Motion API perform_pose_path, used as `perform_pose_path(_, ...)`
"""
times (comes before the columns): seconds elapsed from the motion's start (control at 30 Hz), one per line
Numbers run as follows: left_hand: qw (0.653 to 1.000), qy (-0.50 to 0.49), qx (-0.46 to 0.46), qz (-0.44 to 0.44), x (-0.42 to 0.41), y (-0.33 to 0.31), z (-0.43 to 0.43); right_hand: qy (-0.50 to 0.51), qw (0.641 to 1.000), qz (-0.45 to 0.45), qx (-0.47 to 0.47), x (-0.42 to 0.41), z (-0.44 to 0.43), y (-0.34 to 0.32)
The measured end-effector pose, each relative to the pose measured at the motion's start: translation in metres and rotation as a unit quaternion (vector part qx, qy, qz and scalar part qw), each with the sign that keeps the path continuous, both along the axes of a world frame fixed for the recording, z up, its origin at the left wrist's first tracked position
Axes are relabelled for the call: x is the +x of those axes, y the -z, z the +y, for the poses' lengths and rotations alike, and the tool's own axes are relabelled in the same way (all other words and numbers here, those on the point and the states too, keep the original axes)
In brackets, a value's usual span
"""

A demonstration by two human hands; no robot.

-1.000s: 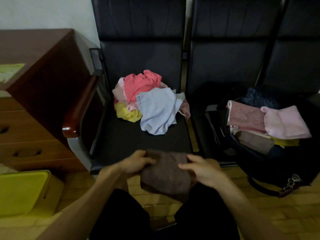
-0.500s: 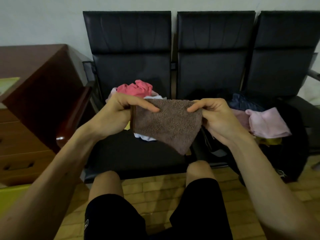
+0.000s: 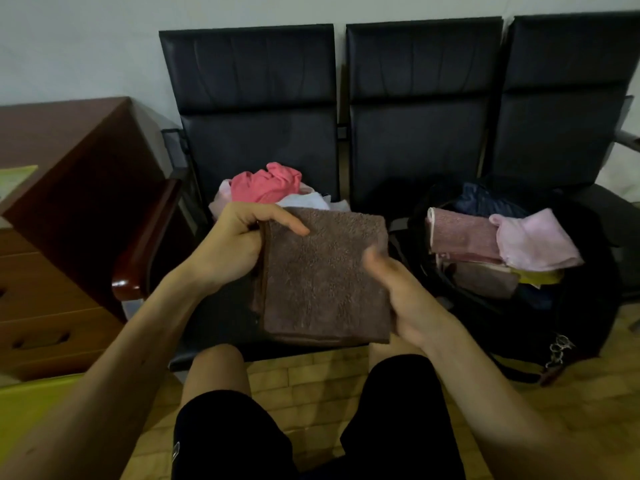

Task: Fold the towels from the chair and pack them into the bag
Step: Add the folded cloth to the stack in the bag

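Observation:
A folded brown towel hangs in front of me over the chair seat. My left hand grips its upper left corner, thumb on the front. At the right edge is my right hand, blurred, with the thumb on the front and the fingers hidden behind the cloth. Behind the towel, a loose pile of towels, pink and white ones showing, lies on the left chair. The black bag stands open on the middle seat with folded towels inside, a pale pink one on top.
A brown wooden desk with drawers stands at the left, close to the chair's wooden armrest. A yellow object sits low at the left. My knees are below the towel, over a tiled floor.
The brown towel went from a hanging triangle held by two top corners to a squarer folded shape. My right hand dropped from the top right corner to the right edge.

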State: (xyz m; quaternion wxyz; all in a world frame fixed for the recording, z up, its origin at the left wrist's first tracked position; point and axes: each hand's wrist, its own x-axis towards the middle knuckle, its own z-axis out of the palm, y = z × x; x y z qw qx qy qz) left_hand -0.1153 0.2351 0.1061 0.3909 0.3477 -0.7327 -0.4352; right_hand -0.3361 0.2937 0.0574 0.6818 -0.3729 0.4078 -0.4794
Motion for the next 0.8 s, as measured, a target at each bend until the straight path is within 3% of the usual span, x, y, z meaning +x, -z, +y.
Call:
perform_pose_path(0.1,0.999,-0.021,0.029,-0.027,0.002,0.009,-0.002,0.034,0.997,0.065,-0.014,-0.001,-0.002,0.009)
perform_pose_path(0.17,0.986,-0.025,0.149,0.074,0.001,0.018,-0.001,0.044,0.998,0.048,-0.011,-0.004,-0.002,0.017)
perform_pose_path(0.23,0.937,-0.009,0.291,0.195,-0.007,0.03,0.008,0.063,0.998,0.024,-0.006,-0.006,-0.001,0.025)
perform_pose_path(0.3,0.885,-0.008,0.395,0.247,-0.017,0.048,0.017,0.085,0.996,0.023,0.009,-0.008,-0.002,0.035)
perform_pose_path(0.37,0.866,-0.021,0.451,0.214,-0.026,0.071,0.024,0.09,0.994,0.048,0.044,-0.011,-0.003,0.049)
perform_pose_path(0.5,0.887,-0.036,0.455,0.072,-0.036,0.116,0.03,0.068,0.97,0.192,0.132,-0.024,-0.002,0.092)
perform_pose_path(0.57,0.879,-0.042,0.473,0.042,-0.035,0.131,0.029,0.049,0.961,0.228,0.146,-0.03,0.001,0.109)
perform_pose_path(0.8,0.858,-0.038,0.512,0.022,-0.026,0.147,0.032,-0.029,0.966,0.104,0.236,-0.031,0.008,0.113)
